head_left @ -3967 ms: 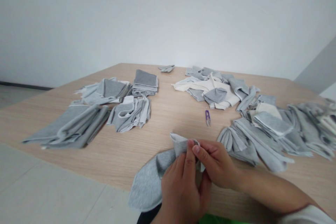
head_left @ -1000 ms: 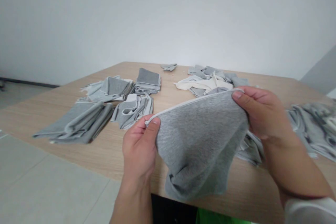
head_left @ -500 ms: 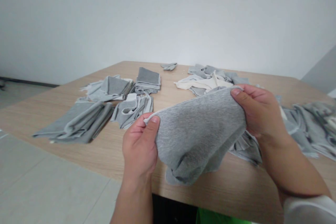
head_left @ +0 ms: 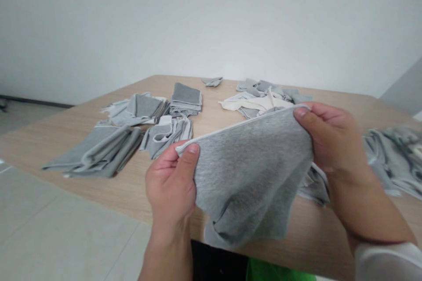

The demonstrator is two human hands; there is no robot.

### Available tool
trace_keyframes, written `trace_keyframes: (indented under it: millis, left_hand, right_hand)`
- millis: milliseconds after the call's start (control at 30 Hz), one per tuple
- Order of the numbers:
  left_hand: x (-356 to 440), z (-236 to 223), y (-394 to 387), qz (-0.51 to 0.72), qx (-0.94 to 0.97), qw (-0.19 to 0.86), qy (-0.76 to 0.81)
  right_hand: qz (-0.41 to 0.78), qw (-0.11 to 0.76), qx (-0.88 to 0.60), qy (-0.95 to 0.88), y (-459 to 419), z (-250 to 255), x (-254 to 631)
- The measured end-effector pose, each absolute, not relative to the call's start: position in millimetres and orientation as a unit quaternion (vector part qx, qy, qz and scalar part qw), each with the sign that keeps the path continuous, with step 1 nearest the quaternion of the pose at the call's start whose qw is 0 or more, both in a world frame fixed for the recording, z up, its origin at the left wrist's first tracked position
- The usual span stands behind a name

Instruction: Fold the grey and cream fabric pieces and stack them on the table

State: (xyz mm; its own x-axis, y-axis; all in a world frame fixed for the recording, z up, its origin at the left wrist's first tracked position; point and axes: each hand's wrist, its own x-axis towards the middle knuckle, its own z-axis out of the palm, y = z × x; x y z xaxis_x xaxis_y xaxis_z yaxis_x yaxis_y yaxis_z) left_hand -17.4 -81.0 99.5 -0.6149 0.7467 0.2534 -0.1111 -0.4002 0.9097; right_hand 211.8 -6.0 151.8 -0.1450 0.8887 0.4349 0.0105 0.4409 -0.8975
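Note:
A grey piece of fabric [head_left: 250, 162] with a pale upper edge is stretched between my hands above the front of the table. My left hand [head_left: 173, 180] pinches its upper left corner between thumb and fingers. Its upper right corner is gripped by my right hand [head_left: 332, 140], which is held a little higher, so the top edge slants up to the right. The lower part of the fabric hangs down in loose folds. Behind it lies another grey cloth [head_left: 318, 186], mostly hidden by the fabric and my right hand.
On the wooden table [head_left: 211, 123], a folded grey stack [head_left: 186, 96], a cut-out grey pile [head_left: 165, 136], rolled grey cloth [head_left: 102, 149] and light grey pieces [head_left: 138, 107] lie left. Cream fabric [head_left: 253, 103] lies behind; a grey heap [head_left: 395, 153] lies right. Something green [head_left: 277, 270] shows below.
My hands have moved slightly apart, pulling the fabric's top edge straighter. Its lower part hangs somewhat lower and more spread out.

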Motion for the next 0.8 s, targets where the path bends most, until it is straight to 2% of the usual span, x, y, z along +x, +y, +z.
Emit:
trace_keyframes:
  millis: [267, 433, 500, 633, 800]
  left_hand:
    - [-17.3, 92.5, -81.3, 0.736, 0.379, 0.257, 0.499]
    - [-16.4, 89.8, -82.6, 0.707, 0.431, 0.204, 0.523]
    - [-15.4, 90.5, -83.8, 0.696, 0.453, 0.18, 0.527]
    - [-12.9, 93.3, -86.8, 0.656, 0.533, 0.179, 0.504]
    - [-10.9, 96.4, -88.2, 0.579, 0.63, 0.151, 0.495]
  right_hand:
    - [0.337, 0.516, -0.362, -0.699, -0.4, 144.2, 212.2]
    - [0.241, 0.393, -0.352, -0.815, -4.1, 142.3, 211.3]
    - [0.18, 0.378, -0.325, -0.848, -7.9, 141.1, 209.3]
    - [0.117, 0.429, -0.226, -0.867, -15.6, 143.9, 199.0]
    - [0.113, 0.353, -0.104, -0.923, -17.5, 150.2, 174.3]
